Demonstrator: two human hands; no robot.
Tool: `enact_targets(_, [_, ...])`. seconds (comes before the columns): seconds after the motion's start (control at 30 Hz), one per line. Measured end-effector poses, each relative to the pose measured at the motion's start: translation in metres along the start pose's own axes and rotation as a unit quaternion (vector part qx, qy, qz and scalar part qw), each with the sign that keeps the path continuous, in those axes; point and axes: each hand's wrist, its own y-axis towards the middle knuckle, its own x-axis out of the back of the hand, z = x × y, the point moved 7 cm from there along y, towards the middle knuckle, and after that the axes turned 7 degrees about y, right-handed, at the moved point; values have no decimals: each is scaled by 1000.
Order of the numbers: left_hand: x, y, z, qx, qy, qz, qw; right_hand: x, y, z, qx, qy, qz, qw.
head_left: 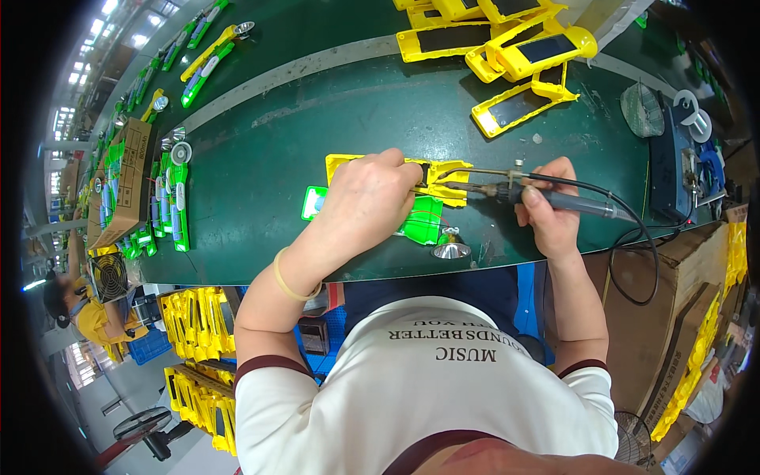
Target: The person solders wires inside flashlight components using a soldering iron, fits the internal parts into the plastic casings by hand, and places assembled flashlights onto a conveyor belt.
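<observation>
Beside yellow casings (507,49), left hand (366,198) covering green housing (423,222), probably pinching, right hand (550,210) gripping soldering iron (546,198).

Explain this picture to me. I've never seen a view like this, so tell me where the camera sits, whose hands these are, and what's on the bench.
The camera is worn on a person's head and looks down, so the forearms come in from below. Its wide lens bends straight edges near the rim.

The left hand presses down on a yellow plastic housing that lies over a green plastic part on the dark green work surface. The right hand holds a soldering iron like a pen, its tip at the yellow housing and its black cable looping off the bench edge.

A small silver reflector cup sits at the near edge. More yellow housings with dark panels lie at the far side, green parts and a cardboard box on the left, and a blue soldering station on the right.
</observation>
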Motion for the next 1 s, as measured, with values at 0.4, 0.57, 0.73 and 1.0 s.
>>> enact_targets(0.4, [1, -5, -2, 1, 31, 5, 999, -26, 6, 4, 18, 46, 2, 999])
enact_targets(0.57, [6, -1, -11, -1, 22, 7, 1000, -40, 18, -8, 1, 52, 38, 998])
enact_targets(0.73, [7, 3, -18, -10, 17, 1, 1000, -36, 18, -3, -10, 62, 19, 998])
enact_targets(1.0, [4, 2, -27, -23, 14, -11, 1000, -26, 3, -7, -12, 107, -9, 994])
